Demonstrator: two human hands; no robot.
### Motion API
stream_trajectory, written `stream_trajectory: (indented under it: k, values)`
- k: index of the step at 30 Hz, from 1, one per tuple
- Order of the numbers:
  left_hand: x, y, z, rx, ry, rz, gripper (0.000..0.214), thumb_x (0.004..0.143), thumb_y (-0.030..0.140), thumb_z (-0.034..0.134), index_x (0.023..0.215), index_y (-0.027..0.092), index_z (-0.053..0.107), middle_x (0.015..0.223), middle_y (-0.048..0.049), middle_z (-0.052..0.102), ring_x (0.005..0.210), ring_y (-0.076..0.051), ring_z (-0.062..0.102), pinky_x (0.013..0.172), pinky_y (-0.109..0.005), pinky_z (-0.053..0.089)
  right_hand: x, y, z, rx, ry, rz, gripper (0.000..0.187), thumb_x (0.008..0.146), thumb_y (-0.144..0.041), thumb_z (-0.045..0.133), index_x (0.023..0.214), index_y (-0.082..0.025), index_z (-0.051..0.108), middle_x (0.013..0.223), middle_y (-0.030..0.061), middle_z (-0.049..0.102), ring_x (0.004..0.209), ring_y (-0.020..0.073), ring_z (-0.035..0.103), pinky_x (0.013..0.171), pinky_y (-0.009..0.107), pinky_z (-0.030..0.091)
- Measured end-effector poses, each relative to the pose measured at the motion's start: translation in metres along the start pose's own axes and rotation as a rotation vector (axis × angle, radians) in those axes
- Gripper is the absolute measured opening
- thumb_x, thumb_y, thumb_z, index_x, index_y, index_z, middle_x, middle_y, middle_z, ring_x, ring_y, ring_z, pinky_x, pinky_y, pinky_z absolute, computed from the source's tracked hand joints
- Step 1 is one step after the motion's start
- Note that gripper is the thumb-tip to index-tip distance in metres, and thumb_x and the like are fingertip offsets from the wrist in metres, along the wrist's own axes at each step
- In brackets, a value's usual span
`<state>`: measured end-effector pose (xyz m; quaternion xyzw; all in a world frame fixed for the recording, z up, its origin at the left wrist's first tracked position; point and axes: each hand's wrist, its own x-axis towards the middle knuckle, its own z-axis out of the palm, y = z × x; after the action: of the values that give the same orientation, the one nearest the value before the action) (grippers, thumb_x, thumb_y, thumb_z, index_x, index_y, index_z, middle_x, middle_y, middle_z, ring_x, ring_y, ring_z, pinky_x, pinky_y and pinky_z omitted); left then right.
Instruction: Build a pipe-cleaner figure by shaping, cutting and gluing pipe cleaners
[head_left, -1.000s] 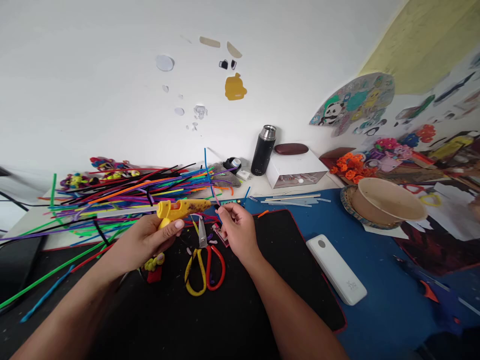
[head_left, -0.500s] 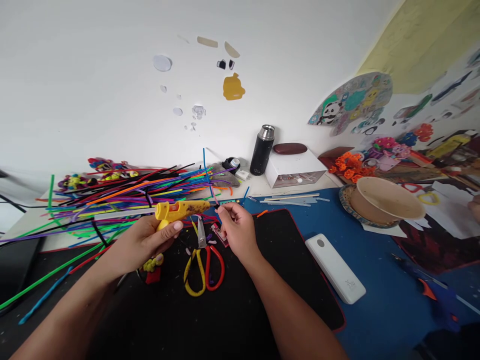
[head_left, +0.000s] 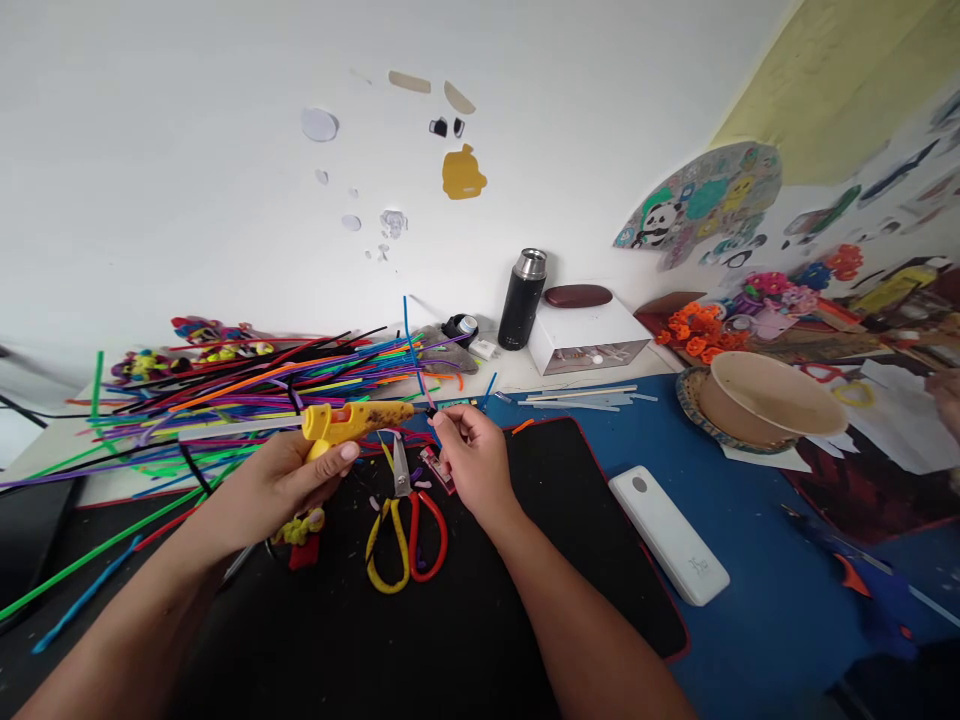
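Observation:
My left hand (head_left: 300,485) is closed round a yellow hot glue gun (head_left: 352,421), whose clear glue stick (head_left: 240,430) juts out of its back end. The gun's nozzle points right, close to the fingertips of my right hand (head_left: 474,455). Those fingers pinch a pipe cleaner (head_left: 411,340), blue in its upper length and pinkish lower down, which stands up from the grip. A small dark bit shows at the pinch, too small to make out. Below the hands lie scissors (head_left: 405,520) with one yellow and one red handle, on a black mat (head_left: 360,660).
Many coloured pipe cleaners (head_left: 262,380) are heaped at the back left. A black thermos (head_left: 521,300) stands beside a white box (head_left: 589,335). To the right are a white power bank (head_left: 670,537), glue sticks (head_left: 589,398) and a beige bowl (head_left: 776,395). Part of another person's hand (head_left: 946,395) shows at the right edge.
The glue gun and both hands hold nearly the same pose, with the nozzle still by the right fingertips. The whole view has shifted very slightly.

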<state>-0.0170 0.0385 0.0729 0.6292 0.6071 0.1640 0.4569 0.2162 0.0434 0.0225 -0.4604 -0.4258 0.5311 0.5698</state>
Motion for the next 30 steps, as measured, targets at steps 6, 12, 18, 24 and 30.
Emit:
stream_trajectory:
  k: [6, 12, 18, 24, 30]
  values:
    - [-0.0006, 0.0007, -0.0015, -0.003, 0.015, 0.028, 0.076, 0.078, 0.095, 0.049, 0.060, 0.021, 0.051, 0.051, 0.0013, 0.047, 0.047, -0.012, 0.040, 0.046, -0.026, 0.032, -0.0002, 0.0036, -0.0004, -0.008, -0.004, -0.004, 0.029, 0.088, -0.049, 0.072, 0.083, -0.021, 0.066, 0.062, -0.0040, 0.060, 0.042, 0.0104, 0.047, 0.044, 0.025, 0.036]
    - [-0.0012, 0.0010, 0.0006, -0.015, 0.003, 0.013, 0.074, 0.079, 0.094, 0.048, 0.060, 0.023, 0.049, 0.050, 0.0020, 0.046, 0.045, -0.013, 0.041, 0.046, -0.026, 0.037, -0.0012, 0.0047, -0.0002, -0.025, -0.013, -0.001, 0.029, 0.089, -0.049, 0.072, 0.085, -0.020, 0.067, 0.059, -0.0051, 0.058, 0.041, 0.0104, 0.048, 0.044, 0.024, 0.038]
    - [-0.0014, -0.0002, -0.0011, -0.009, -0.017, 0.022, 0.073, 0.083, 0.091, 0.048, 0.061, 0.022, 0.049, 0.052, 0.0026, 0.046, 0.047, -0.012, 0.040, 0.047, -0.026, 0.035, -0.0006, 0.0020, 0.0002, -0.011, -0.004, -0.008, 0.030, 0.089, -0.049, 0.074, 0.084, -0.021, 0.067, 0.062, -0.0041, 0.060, 0.042, 0.0100, 0.047, 0.043, 0.024, 0.038]
    - [-0.0015, -0.0038, -0.0016, -0.016, -0.004, 0.010, 0.071, 0.083, 0.090, 0.051, 0.063, 0.022, 0.050, 0.052, 0.0023, 0.045, 0.048, -0.013, 0.039, 0.047, -0.027, 0.033, -0.0004, 0.0007, 0.0006, 0.004, 0.007, 0.002, 0.031, 0.088, -0.051, 0.074, 0.082, -0.022, 0.066, 0.062, -0.0038, 0.060, 0.042, 0.0105, 0.046, 0.043, 0.025, 0.037]
    - [-0.0039, -0.0026, -0.0003, -0.068, 0.016, -0.001, 0.068, 0.078, 0.089, 0.058, 0.068, 0.022, 0.051, 0.057, 0.0026, 0.045, 0.052, -0.014, 0.039, 0.048, -0.026, 0.033, 0.0004, 0.0017, 0.0005, 0.005, 0.004, 0.006, 0.032, 0.088, -0.052, 0.074, 0.083, -0.022, 0.066, 0.061, -0.0045, 0.059, 0.042, 0.0107, 0.046, 0.043, 0.025, 0.037]
